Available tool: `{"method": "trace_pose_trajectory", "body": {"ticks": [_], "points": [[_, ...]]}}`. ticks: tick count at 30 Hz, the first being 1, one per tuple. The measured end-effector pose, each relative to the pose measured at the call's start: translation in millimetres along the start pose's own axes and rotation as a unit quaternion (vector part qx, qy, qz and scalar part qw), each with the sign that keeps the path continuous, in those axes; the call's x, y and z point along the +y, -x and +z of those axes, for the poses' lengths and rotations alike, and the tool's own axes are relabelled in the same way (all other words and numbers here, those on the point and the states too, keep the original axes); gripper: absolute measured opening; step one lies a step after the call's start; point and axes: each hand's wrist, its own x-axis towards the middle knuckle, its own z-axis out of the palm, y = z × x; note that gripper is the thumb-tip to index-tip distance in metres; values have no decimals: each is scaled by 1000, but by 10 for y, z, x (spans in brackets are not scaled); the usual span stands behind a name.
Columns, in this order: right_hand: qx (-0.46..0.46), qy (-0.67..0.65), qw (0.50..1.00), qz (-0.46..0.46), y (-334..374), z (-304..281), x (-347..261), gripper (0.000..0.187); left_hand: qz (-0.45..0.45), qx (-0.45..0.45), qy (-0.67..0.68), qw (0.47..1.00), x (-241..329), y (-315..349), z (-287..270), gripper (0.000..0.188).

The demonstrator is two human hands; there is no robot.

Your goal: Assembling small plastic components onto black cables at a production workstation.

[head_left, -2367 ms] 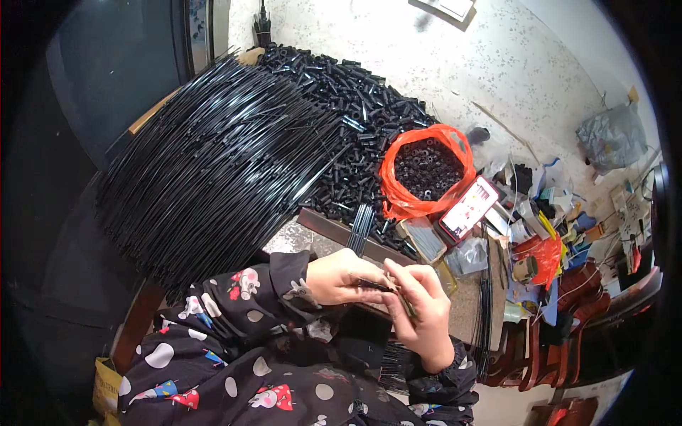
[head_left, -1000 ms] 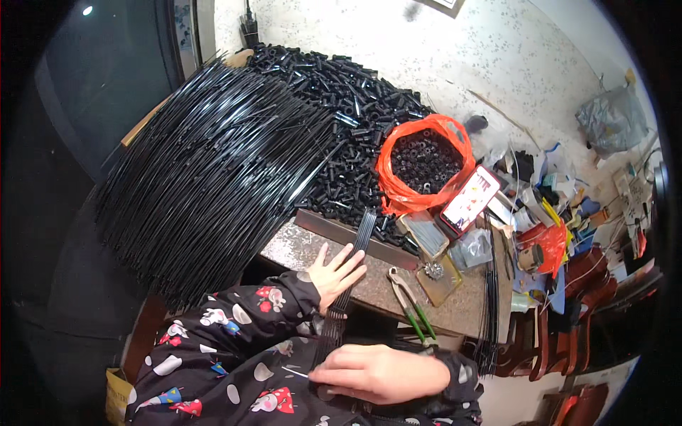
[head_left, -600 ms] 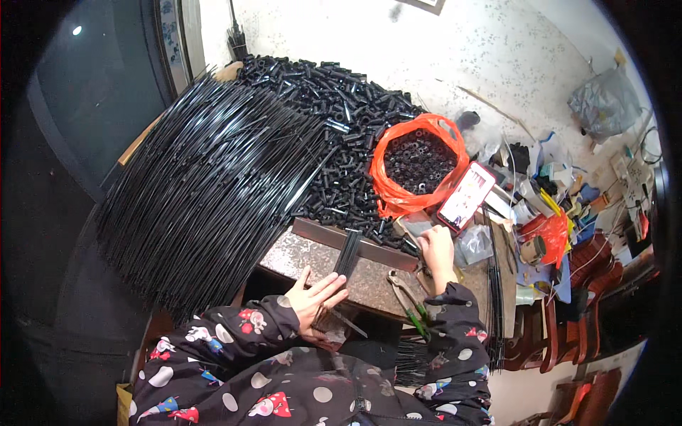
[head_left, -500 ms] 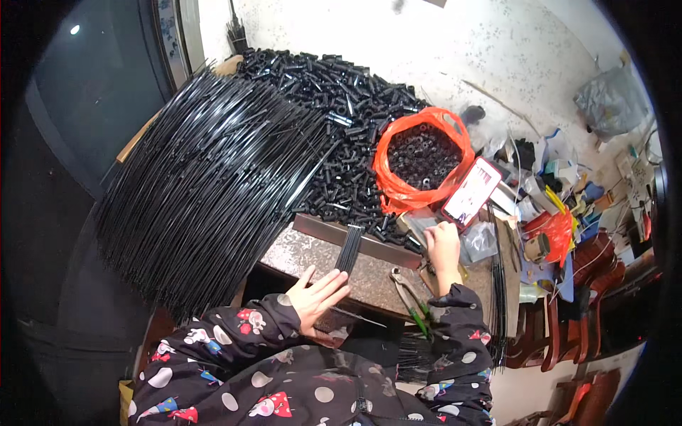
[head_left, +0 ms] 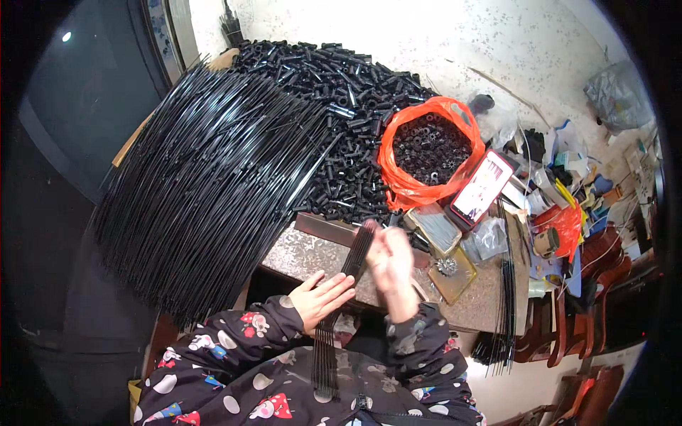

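My left hand (head_left: 323,302) lies flat across a bundle of thin black rods (head_left: 360,254), its fingers stretched over them at the bench edge. The rods run side by side, from below my left hand up to a reddish-dark far end. Beside that far end is my right hand (head_left: 393,263), smeared by motion; its fingers and anything in them cannot be made out. A dark metal bar (head_left: 323,226) lies along the bench behind the rods. To the right, a yellowish clear tray (head_left: 460,284) holds a clump of small silvery pieces (head_left: 446,266).
A great heap of long black rods (head_left: 206,184) covers the left. Short black tubes (head_left: 348,160) are piled behind. At the right stand an orange bag (head_left: 389,160) of small black rings, a clear box (head_left: 435,228), a phone (head_left: 483,188) and a crumpled plastic bag (head_left: 490,238).
My right hand has moved left, from beside the clear box to the far end of the rods. The rods now tilt to the right. The green-handled pliers no longer show. My left hand stays on the rods.
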Motion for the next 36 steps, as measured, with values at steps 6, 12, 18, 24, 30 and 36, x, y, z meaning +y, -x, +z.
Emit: {"method": "trace_pose_trajectory", "body": {"ticks": [6,12,18,24,30,36], "points": [[-125,786,551,-250,-101,338,-545,12,-30,15,73,997,48,13,-111,96],[-51,764,616,-184,40,360,-454,16,-29,1,69,997,31,-15,-119,93],[-209,787,503,-289,152,669,-269,14,-12,-14,4,1000,-23,-9,-46,94],[-149,773,583,-201,159,433,-299,18,-21,-12,47,999,8,-23,-109,94],[-77,810,529,-242,7,326,-517,10,-12,-17,46,999,7,-34,-134,95],[-68,851,498,-153,17,366,-531,13,-6,-1,70,998,-14,-31,-125,94]]}}
